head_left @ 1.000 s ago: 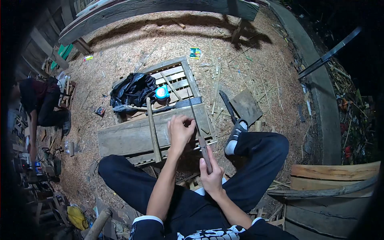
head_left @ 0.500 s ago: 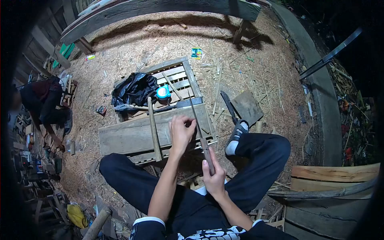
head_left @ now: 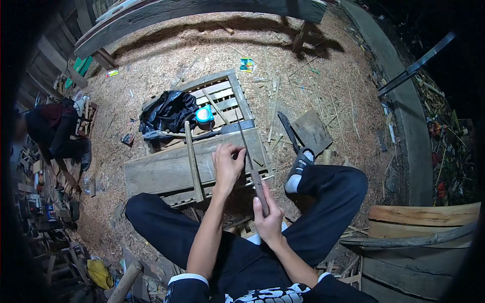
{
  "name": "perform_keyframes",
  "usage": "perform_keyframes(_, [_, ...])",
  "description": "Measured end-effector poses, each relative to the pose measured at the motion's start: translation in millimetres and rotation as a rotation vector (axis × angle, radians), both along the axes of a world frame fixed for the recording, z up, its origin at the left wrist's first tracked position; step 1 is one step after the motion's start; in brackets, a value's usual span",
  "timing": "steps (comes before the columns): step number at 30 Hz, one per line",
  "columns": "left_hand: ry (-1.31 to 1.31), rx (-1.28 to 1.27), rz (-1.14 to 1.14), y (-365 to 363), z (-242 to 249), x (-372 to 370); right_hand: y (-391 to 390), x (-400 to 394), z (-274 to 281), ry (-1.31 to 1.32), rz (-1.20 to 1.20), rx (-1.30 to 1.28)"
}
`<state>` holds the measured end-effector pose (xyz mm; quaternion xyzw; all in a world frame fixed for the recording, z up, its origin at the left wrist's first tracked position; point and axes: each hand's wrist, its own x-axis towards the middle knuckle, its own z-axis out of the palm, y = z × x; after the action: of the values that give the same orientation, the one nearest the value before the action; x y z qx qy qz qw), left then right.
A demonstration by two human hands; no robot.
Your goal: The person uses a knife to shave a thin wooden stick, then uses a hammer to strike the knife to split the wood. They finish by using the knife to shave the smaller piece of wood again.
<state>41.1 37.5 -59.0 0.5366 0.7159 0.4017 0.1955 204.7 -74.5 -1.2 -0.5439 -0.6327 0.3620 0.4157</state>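
My right hand (head_left: 269, 219) is wrapped round the brown handle of a long, thin-bladed knife (head_left: 248, 153), its blade pointing up and away from me. Beside the blade, my left hand (head_left: 228, 164) is closed in a pinch, thumb against fingers. What those fingertips hold, if anything, is too small to make out. Beneath both hands lies a wide wooden board (head_left: 161, 173), with a narrow wooden stick (head_left: 192, 161) across it to the left of my left hand. A flat dark metal blade (head_left: 238, 127) rests at the board's far edge.
Beyond the board are a slatted wooden frame (head_left: 241, 96), a black plastic bag (head_left: 169, 111) and a blue-and-white round container (head_left: 204, 115). A dark blade (head_left: 288, 132) lies near my sandalled foot. Another person (head_left: 55, 129) bends down at the left. Planks (head_left: 419, 242) stand at the right.
The knife and my right hand have shifted very slightly to the left and upward. My left hand keeps nearly the same pinch beside the blade. The person at the left stays bent over.
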Motion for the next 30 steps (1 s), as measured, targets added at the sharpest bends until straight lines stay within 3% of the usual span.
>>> perform_keyframes(6, [0.044,0.008,0.018,-3,0,5,1,3,-4,-0.004,-0.001,0.018])
perform_keyframes(8, [0.043,0.043,0.018,-6,-3,6,2,0,1,-0.028,0.01,-0.092])
perform_keyframes(9, [0.04,0.088,0.025,-5,-2,6,0,-2,-3,-0.018,-0.01,0.053])
perform_keyframes(12, [0.066,0.133,0.036,-4,1,7,-4,0,-4,-0.006,-0.015,0.103])
perform_keyframes(16, [0.091,0.159,0.026,-9,-1,9,-2,-5,-1,-0.034,0.001,-0.056])
perform_keyframes(17, [0.106,0.168,0.028,-9,-1,10,-3,-6,-3,-0.02,-0.01,0.058])
perform_keyframes(24, [0.071,0.179,0.015,-8,-3,11,-1,-7,-5,-0.026,-0.004,-0.034])
perform_keyframes(26, [0.087,0.202,0.027,-9,0,10,-3,-7,-6,-0.016,-0.004,0.088])
perform_keyframes(30, [0.075,0.19,0.025,-9,2,13,-5,-2,-1,0.0,0.002,-0.094])
